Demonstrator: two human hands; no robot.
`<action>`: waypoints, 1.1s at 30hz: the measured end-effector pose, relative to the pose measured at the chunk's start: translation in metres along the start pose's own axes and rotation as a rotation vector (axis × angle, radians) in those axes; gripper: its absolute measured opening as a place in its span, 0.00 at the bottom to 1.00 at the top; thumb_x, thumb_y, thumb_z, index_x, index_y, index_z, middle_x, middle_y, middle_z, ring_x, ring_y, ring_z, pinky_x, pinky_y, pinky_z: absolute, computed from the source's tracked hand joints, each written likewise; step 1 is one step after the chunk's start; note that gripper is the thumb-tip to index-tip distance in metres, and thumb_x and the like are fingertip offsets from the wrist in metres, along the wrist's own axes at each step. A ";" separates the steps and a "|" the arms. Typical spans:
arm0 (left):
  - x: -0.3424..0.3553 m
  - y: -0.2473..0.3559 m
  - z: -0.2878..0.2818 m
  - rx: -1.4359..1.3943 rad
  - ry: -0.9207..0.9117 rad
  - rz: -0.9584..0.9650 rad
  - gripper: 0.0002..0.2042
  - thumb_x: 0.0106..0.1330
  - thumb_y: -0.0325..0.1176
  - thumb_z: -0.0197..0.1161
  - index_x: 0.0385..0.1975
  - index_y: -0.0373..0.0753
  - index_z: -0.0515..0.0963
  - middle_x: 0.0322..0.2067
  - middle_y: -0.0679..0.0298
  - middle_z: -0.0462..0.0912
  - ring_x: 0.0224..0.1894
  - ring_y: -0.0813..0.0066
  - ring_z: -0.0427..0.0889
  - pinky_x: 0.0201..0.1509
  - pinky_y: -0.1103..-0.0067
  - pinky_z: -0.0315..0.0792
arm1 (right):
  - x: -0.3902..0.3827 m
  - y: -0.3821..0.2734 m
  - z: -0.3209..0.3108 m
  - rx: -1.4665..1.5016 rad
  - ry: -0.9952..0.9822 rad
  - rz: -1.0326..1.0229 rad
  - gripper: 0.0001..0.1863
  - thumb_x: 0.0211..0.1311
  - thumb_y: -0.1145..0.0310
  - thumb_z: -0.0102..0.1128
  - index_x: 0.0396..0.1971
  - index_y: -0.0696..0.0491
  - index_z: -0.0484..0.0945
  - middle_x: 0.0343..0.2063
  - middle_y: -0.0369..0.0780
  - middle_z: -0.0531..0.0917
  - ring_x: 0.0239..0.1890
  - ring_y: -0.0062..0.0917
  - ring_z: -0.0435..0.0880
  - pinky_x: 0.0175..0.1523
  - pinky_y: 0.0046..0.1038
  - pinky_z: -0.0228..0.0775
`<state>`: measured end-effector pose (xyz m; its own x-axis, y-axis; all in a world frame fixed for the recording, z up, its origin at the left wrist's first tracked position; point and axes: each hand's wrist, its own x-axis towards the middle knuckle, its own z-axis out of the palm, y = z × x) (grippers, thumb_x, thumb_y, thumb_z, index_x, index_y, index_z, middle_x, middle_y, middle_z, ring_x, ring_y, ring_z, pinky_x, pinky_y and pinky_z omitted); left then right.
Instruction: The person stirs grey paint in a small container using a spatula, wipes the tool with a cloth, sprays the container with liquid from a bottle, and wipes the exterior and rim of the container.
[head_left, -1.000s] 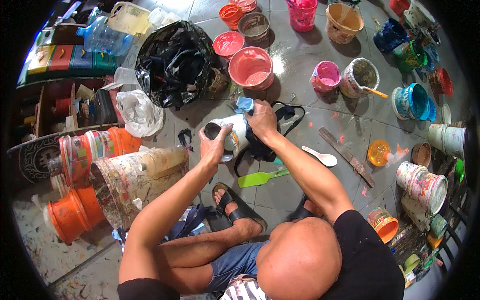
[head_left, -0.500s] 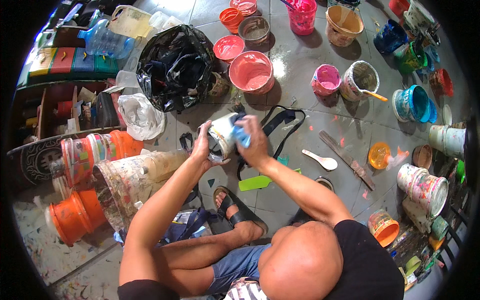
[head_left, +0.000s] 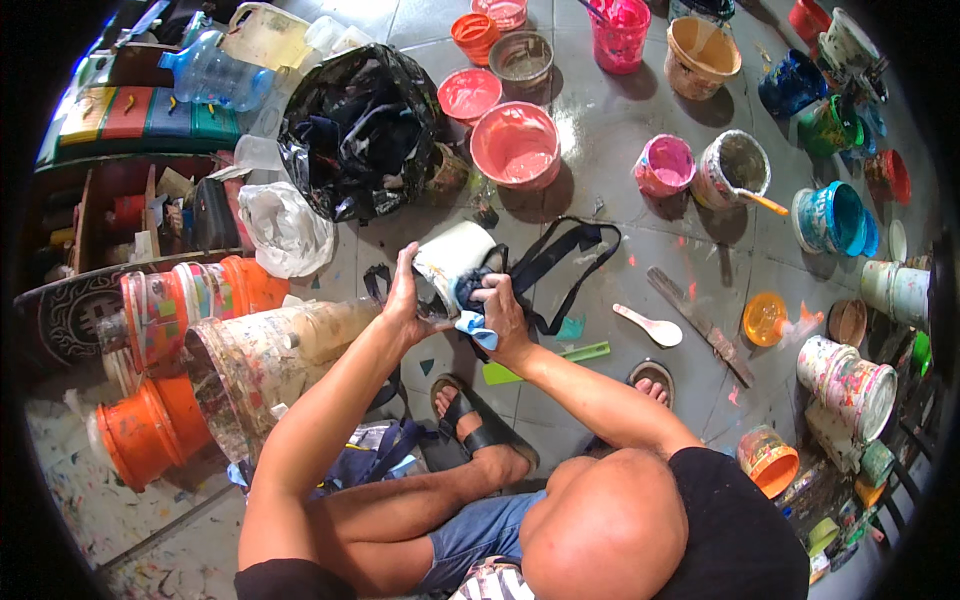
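A white tub [head_left: 455, 250], tilted on its side, is held off the floor in front of me. Fingers of my left hand [head_left: 403, 300] press along its open-rim end. My right hand [head_left: 503, 318] is closed on a blue rag [head_left: 477, 328], dark in one part and light in another, bunched against the tub's near side. Behind the right hand a black strap [head_left: 580, 237] lies looped on the floor. Below it rests a lime-green scraper-like tool [head_left: 545, 363], partly covered by my right forearm. The inside of the tub is mostly hidden.
A black bin bag [head_left: 355, 130] full of dark cloth stands beyond my left hand. Paint-stained buckets [head_left: 285, 350] lie at left. A pink paint tub [head_left: 515, 150] stands ahead. A white spoon [head_left: 650, 325] and a wooden stick [head_left: 700, 325] lie at right.
The rag in my right hand has moved from the tub's far right side down to its near side, uncovering the white base. My left hand keeps its hold.
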<state>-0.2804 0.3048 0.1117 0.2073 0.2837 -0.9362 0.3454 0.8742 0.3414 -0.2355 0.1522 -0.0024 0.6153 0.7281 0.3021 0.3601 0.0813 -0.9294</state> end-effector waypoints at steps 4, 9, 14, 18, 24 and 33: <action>0.006 0.004 -0.008 0.009 0.002 0.037 0.36 0.61 0.71 0.53 0.61 0.51 0.74 0.55 0.61 0.80 0.54 0.59 0.79 0.53 0.50 0.72 | -0.002 0.022 0.007 -0.151 -0.164 0.317 0.20 0.57 0.73 0.63 0.48 0.57 0.68 0.48 0.51 0.70 0.49 0.50 0.75 0.51 0.45 0.70; 0.009 -0.005 0.000 0.150 0.126 0.150 0.40 0.57 0.73 0.57 0.64 0.52 0.69 0.60 0.57 0.74 0.58 0.56 0.75 0.52 0.50 0.72 | -0.012 0.016 0.008 0.012 0.141 0.387 0.18 0.57 0.74 0.65 0.46 0.57 0.71 0.43 0.48 0.74 0.46 0.45 0.77 0.51 0.41 0.70; 0.005 -0.029 0.012 0.703 0.367 0.645 0.46 0.54 0.56 0.74 0.68 0.40 0.59 0.59 0.49 0.72 0.59 0.52 0.76 0.61 0.61 0.72 | -0.028 0.007 -0.041 0.155 0.386 0.486 0.12 0.65 0.70 0.63 0.42 0.58 0.72 0.40 0.45 0.75 0.44 0.40 0.77 0.51 0.37 0.70; -0.009 -0.038 0.016 1.284 0.283 1.073 0.52 0.44 0.49 0.80 0.70 0.41 0.57 0.59 0.45 0.65 0.64 0.47 0.70 0.66 0.61 0.69 | -0.009 -0.017 -0.080 0.091 0.291 0.344 0.14 0.64 0.72 0.63 0.46 0.59 0.72 0.46 0.48 0.76 0.52 0.43 0.78 0.57 0.37 0.69; -0.014 -0.044 0.013 1.503 0.153 1.180 0.56 0.40 0.50 0.81 0.72 0.49 0.56 0.65 0.47 0.62 0.65 0.44 0.68 0.67 0.58 0.70 | 0.014 -0.006 -0.079 -0.038 0.162 0.067 0.20 0.50 0.77 0.65 0.46 0.57 0.75 0.47 0.51 0.77 0.50 0.51 0.79 0.53 0.43 0.74; -0.037 -0.047 0.038 1.903 -0.029 0.960 0.68 0.33 0.47 0.84 0.76 0.34 0.45 0.66 0.46 0.61 0.65 0.41 0.65 0.62 0.57 0.74 | 0.045 0.020 -0.082 0.267 -0.046 0.371 0.16 0.64 0.62 0.69 0.44 0.56 0.81 0.38 0.47 0.87 0.40 0.36 0.87 0.48 0.37 0.76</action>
<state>-0.2692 0.2384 0.1334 0.8425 0.2656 -0.4687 0.4169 -0.8724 0.2551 -0.1426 0.1309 0.0103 0.6348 0.7698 -0.0658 -0.0759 -0.0227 -0.9969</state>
